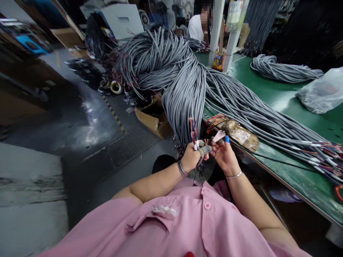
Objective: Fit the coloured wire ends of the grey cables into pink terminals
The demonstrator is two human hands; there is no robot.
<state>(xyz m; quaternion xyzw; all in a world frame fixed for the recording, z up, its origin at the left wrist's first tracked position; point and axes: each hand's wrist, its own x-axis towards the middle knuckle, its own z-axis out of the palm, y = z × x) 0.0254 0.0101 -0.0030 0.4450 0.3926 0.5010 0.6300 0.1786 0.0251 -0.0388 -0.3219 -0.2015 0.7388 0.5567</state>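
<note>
To your right, a translucent plastic bag (321, 92) (something reddish shows through it) lies on the green table (268, 89). Ahead of you, a bright packet (219, 60) stands by a white post (216, 28). To your left, an open cardboard box (150, 121) sits near yellow-and-black tape (114, 115).

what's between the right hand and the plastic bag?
Head view, outward from the right hand: black cord, brown block, gray cables, then green tabletop.

A cable workshop is indicated: heaps of grey cables (184, 92) are piled across a long green table (278, 98), the floor (85, 110) is marked with striped tape (114, 114), and another person (195, 28) is seen behind.
</note>
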